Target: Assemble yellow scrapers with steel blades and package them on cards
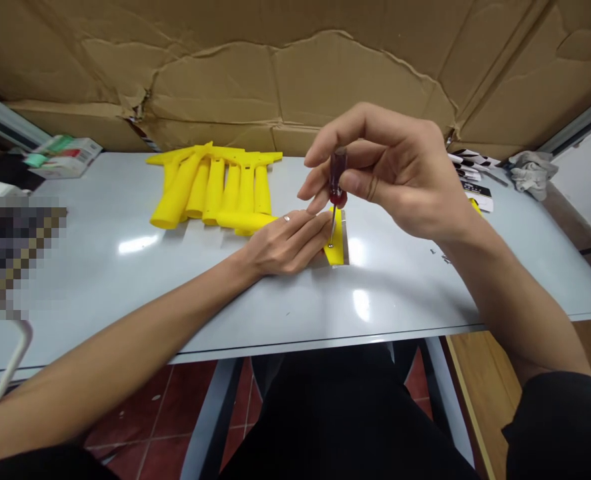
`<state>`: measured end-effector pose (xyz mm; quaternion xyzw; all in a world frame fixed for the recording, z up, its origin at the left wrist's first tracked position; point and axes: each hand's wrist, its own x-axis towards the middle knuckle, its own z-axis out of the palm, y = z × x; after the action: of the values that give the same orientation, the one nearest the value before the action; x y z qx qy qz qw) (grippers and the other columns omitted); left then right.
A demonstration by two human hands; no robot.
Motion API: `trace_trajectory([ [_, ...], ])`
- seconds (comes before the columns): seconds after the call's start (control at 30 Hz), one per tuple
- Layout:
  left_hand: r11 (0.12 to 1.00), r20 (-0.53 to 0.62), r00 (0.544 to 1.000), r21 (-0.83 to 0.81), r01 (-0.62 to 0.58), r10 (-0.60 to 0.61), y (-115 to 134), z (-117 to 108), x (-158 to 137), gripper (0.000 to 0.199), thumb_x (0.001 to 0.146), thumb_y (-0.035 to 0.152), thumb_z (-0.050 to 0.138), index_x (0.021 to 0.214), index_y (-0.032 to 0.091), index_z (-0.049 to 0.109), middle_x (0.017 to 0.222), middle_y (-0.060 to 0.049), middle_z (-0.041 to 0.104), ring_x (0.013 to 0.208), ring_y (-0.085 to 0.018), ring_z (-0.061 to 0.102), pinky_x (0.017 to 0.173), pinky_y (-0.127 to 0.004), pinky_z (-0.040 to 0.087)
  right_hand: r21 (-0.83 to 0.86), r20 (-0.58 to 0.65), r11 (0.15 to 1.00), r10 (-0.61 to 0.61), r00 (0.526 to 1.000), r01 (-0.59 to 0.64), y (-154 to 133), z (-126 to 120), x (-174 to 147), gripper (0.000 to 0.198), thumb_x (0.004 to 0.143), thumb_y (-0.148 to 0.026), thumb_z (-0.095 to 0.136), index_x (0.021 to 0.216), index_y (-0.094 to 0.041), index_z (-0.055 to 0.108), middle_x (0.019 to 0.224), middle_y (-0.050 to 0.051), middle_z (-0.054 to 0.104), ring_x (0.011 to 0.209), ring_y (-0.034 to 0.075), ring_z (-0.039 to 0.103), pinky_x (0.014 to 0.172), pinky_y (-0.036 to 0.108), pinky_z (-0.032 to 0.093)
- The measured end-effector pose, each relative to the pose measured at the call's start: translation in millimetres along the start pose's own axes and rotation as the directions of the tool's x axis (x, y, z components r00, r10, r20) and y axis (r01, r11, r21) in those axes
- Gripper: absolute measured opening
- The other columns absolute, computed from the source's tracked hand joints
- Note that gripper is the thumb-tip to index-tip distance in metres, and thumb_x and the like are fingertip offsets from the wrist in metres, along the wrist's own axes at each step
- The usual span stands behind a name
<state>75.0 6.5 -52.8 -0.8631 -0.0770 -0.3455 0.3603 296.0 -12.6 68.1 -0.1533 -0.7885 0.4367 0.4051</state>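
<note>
A screwdriver with a dark red handle stands almost upright, pinched between the thumb and fingers of my right hand. Its tip meets a small screw on the wide head of a yellow plastic scraper. Along that head's right edge runs a metal blade. My left hand lies over the scraper and holds it against the table, hiding its middle. The scraper's handle shows to the left of this hand.
Several yellow scraper bodies lie in a row behind my left hand on the glossy table. A few small screws lie near my right forearm. Black-and-white packages and a grey cloth sit back right; cardboard lines the back.
</note>
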Motion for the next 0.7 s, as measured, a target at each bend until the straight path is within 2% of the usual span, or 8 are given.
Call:
trace_trajectory([
  [0.07,1.000,-0.019,1.000,-0.003,0.019,-0.019,-0.4,0.0,0.0,0.024,0.097,0.015,0.062,0.119,0.009,0.067,0.113,-0.018,0.076,0.091,-0.025,0.072,0.070,-0.040,0.064,0.006,0.003,1.000,0.009,1.000,-0.009,2.4,-5.1,0.4,0.030,0.098,-0.040,0.067,0.113,-0.014,0.064,0.105,0.009,0.075,0.094,0.013,0.074,0.079,0.022,0.059],
  [0.17,0.999,-0.027,1.000,0.035,0.002,-0.001,-1.0,-2.0,3.4,0.020,0.096,0.013,0.064,0.115,0.010,0.068,0.111,-0.017,0.076,0.088,-0.023,0.071,0.066,-0.037,0.060,-0.048,-0.030,0.998,0.038,0.999,-0.039,7.4,-10.6,0.3,0.037,0.092,-0.045,0.074,0.111,-0.014,0.065,0.094,0.007,0.074,0.084,0.014,0.073,0.071,0.022,0.058],
  [0.27,0.995,-0.004,0.999,0.090,-0.050,0.051,-1.5,-5.0,8.6,0.015,0.095,0.012,0.067,0.109,0.009,0.069,0.108,-0.017,0.076,0.083,-0.021,0.069,0.061,-0.034,0.055,-0.157,-0.094,0.984,0.065,0.993,-0.079,9.0,-13.2,-0.6,0.033,0.086,-0.042,0.081,0.100,-0.015,0.067,0.077,0.002,0.069,0.072,0.011,0.069,0.065,0.020,0.055],
  [0.37,0.988,0.027,0.996,0.132,-0.084,0.081,-1.8,-7.1,13.3,0.013,0.094,0.009,0.065,0.107,0.008,0.069,0.106,-0.017,0.075,0.079,-0.020,0.067,0.059,-0.033,0.051,-0.298,-0.112,0.949,0.071,0.991,-0.102,0.3,-11.7,-1.2,0.021,0.086,-0.031,0.080,0.088,-0.015,0.067,0.071,0.000,0.066,0.065,0.008,0.063,0.062,0.019,0.053],
  [0.47,0.984,0.076,0.991,0.130,-0.121,0.111,-1.4,-7.5,15.9,0.014,0.095,0.007,0.061,0.106,0.009,0.069,0.103,-0.015,0.076,0.080,-0.020,0.067,0.060,-0.033,0.052,-0.467,-0.059,0.880,0.075,0.995,-0.094,-16.0,-8.4,0.8,0.012,0.085,-0.018,0.074,0.077,-0.016,0.065,0.068,-0.002,0.064,0.060,0.007,0.058,0.058,0.019,0.049],
  [0.57,0.987,0.109,0.987,0.097,-0.130,0.120,-0.2,-5.7,15.2,0.016,0.097,0.007,0.058,0.108,0.010,0.069,0.104,-0.014,0.076,0.088,-0.022,0.070,0.065,-0.034,0.056,-0.641,0.029,0.767,0.075,0.997,-0.039,-30.6,-7.7,4.9,0.012,0.081,-0.013,0.071,0.071,-0.018,0.066,0.061,-0.003,0.061,0.058,0.007,0.054,0.055,0.020,0.045],
  [0.63,0.994,0.102,0.992,0.072,-0.082,0.075,0.4,-3.3,12.7,0.019,0.097,0.008,0.057,0.113,0.009,0.068,0.107,-0.014,0.076,0.090,-0.022,0.070,0.066,-0.035,0.057,-0.709,0.066,0.706,0.063,0.996,0.003,-36.9,-9.4,7.4,0.011,0.080,-0.014,0.071,0.070,-0.018,0.067,0.059,-0.002,0.060,0.057,0.008,0.053,0.054,0.022,0.043],
  [0.7,1.000,0.078,0.997,-0.001,-0.001,0.001,0.5,-0.6,8.9,0.026,0.098,0.009,0.056,0.122,0.007,0.065,0.110,-0.017,0.074,0.091,-0.024,0.070,0.068,-0.036,0.057,-0.723,0.094,0.690,0.058,0.994,0.028,-41.2,-12.3,8.9,0.010,0.080,-0.012,0.071,0.071,-0.018,0.069,0.061,-0.002,0.063,0.059,0.009,0.054,0.054,0.022,0.042],
])
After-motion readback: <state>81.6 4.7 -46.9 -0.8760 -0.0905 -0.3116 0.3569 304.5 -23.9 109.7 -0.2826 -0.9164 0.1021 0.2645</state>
